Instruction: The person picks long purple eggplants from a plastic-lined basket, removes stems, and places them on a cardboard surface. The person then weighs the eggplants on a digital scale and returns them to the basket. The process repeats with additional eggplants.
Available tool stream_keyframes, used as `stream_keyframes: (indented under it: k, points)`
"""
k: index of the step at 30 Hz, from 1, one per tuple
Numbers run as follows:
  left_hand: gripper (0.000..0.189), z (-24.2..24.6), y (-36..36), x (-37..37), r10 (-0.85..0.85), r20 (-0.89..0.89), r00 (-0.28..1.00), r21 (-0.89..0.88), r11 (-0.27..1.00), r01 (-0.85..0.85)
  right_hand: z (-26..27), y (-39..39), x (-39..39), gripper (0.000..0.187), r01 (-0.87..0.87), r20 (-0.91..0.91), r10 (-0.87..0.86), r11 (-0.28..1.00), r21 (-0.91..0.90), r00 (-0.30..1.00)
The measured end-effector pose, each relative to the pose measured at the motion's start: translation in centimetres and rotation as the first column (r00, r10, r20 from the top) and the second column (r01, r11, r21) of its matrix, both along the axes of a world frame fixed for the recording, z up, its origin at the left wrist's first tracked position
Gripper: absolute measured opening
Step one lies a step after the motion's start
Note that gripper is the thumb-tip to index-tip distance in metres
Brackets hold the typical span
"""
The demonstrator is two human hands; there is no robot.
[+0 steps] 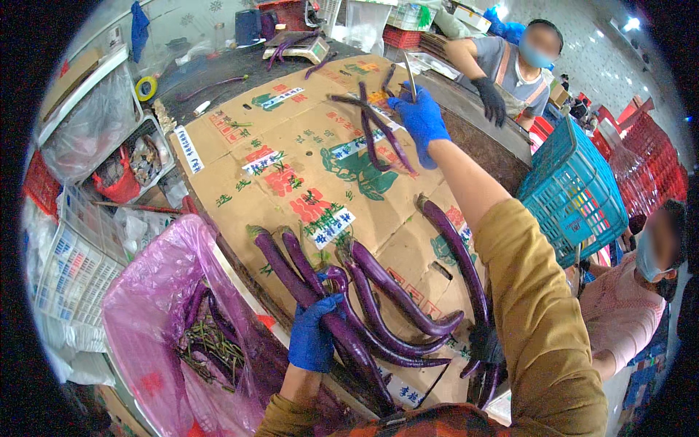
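Note:
My left hand (314,334), in a blue glove, grips a long purple eggplant (281,270) around its middle. A second eggplant (300,254) lies alongside it, and I cannot tell whether the fingers hold that one too. Several curved eggplants (396,292) rest just right of this hand. My right hand (423,123), also blue-gloved, is stretched toward the far right of the table, closed around a knife whose blade (409,71) points upward. Two thin eggplants (367,128) lie crossed beside it on the flattened cardboard (306,142).
At left, a pink plastic bag (158,273) contains eggplants and cut stems (213,344). A scale (297,49) bears eggplants at the back. A masked co-worker (516,65) stands across; another person (628,311) is at right. A black-gloved hand (485,343) touches eggplants near my right sleeve.

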State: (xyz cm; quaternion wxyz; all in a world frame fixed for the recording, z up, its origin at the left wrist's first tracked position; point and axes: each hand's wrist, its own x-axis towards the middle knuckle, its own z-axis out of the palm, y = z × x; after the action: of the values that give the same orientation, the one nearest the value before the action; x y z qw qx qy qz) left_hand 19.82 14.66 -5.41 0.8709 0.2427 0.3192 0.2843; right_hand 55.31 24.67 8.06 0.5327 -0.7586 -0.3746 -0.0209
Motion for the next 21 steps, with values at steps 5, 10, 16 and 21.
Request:
stream_keyframes:
  k: [5,10,16,21]
  points:
    - [0.053,-0.6,0.0,0.2,-0.012,0.042,0.999,0.007,1.000,0.012,-2.1,-6.0,-7.1,0.033,-0.455,-0.286,0.388,0.862,-0.225,0.876]
    - [0.042,-3.8,0.0,0.3,0.026,0.236,0.971,0.062,0.997,-0.042,-0.9,-12.6,-20.5,0.037,-0.837,-0.659,0.689,0.522,0.163,0.301]
    - [0.036,-5.3,0.2,0.3,-0.042,-0.058,0.997,0.129,0.990,0.049,5.7,-19.4,-30.6,0.043,-0.910,-0.295,0.867,0.342,-0.236,0.402]
    - [0.035,-3.1,0.6,-0.1,-0.022,0.113,0.993,0.018,1.000,0.020,7.8,-23.9,-30.3,0.043,-0.883,-0.355,0.809,0.423,-0.203,0.469]
